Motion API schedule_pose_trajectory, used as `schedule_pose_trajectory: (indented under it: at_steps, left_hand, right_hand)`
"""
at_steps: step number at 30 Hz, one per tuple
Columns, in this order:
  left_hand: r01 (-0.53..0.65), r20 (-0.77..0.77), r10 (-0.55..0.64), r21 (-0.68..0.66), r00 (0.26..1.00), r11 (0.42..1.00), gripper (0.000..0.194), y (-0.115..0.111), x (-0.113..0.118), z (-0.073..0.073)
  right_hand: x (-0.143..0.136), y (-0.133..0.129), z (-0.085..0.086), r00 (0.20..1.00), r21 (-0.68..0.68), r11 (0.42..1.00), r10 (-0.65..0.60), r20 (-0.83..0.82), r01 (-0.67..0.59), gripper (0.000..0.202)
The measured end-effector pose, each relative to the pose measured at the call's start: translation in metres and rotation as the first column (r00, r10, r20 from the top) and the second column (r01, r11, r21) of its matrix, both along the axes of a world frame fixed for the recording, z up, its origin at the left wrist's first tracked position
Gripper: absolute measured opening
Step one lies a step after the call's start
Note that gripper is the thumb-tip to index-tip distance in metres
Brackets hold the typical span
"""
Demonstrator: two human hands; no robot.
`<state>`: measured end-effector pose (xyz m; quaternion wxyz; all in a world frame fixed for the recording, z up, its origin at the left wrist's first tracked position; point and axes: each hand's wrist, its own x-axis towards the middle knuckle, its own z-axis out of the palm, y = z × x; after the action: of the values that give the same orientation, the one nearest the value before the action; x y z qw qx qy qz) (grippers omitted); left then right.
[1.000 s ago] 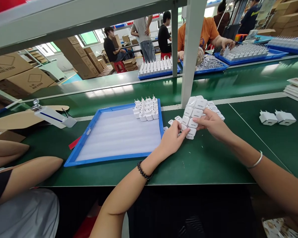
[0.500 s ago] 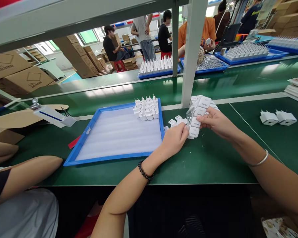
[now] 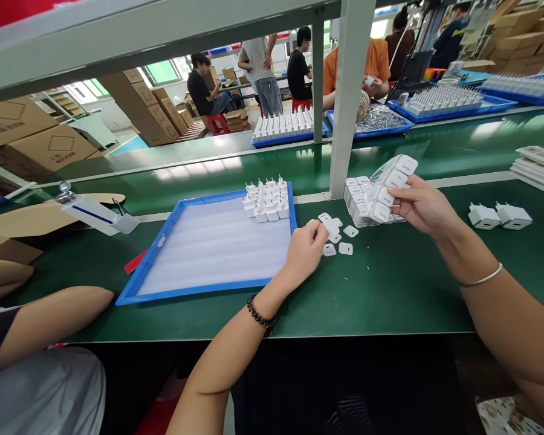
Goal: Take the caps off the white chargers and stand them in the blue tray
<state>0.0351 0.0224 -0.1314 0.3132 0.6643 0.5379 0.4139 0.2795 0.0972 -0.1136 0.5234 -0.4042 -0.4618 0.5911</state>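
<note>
My right hand (image 3: 419, 205) pinches a strip of white printed plates (image 3: 395, 180) in clear plastic, raised at a tilt over a stack of similar white plates (image 3: 357, 202) on the green bench. My left hand (image 3: 309, 238) is closed, thumb against fingers, at the right rim of a blue tray (image 3: 194, 289); whatever it may hold is hidden. Beside its fingertips lie several loose white slotted plates (image 3: 346, 248). White plug chargers (image 3: 266, 200) stand in rows, prongs up, in the tray's far right corner.
Two white plug chargers (image 3: 513, 215) sit to the right on the bench. A grey post (image 3: 347, 103) rises behind the stack. At far left are a co-worker's forearm (image 3: 58, 314) and a white dispenser-like device (image 3: 93, 211). Filled blue trays (image 3: 453, 106) line the far side.
My right hand has moved right and slightly up with the strip, away from my left hand. My left hand has shifted left, and the loose plates and stack are now more exposed.
</note>
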Motion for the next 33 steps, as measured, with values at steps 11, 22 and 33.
schedule_pose_trajectory:
  at_steps: [11, 22, 33]
  left_hand:
    - [0.209, 0.408, -0.152, -0.101, 0.9, 0.973, 0.033, 0.008, 0.007, -0.009]
    - [0.259, 0.287, -0.232, -0.06, 0.93, 0.964, 0.029, 0.004, 0.001, 0.0]
    - [0.297, 0.328, -0.282, 0.003, 0.902, 0.955, 0.041, 0.003, -0.001, 0.001]
  right_hand:
    - [-0.037, -0.03, -0.003, 0.913, -0.108, 0.909, 0.407, 0.017, -0.403, 0.037]
    - [-0.045, -0.035, -0.011, 0.857, -0.107, 0.867, 0.497, 0.133, -0.487, 0.031]
    - [-0.041, -0.032, -0.008, 0.825, -0.203, 0.807, 0.566, -0.003, -0.554, 0.034]
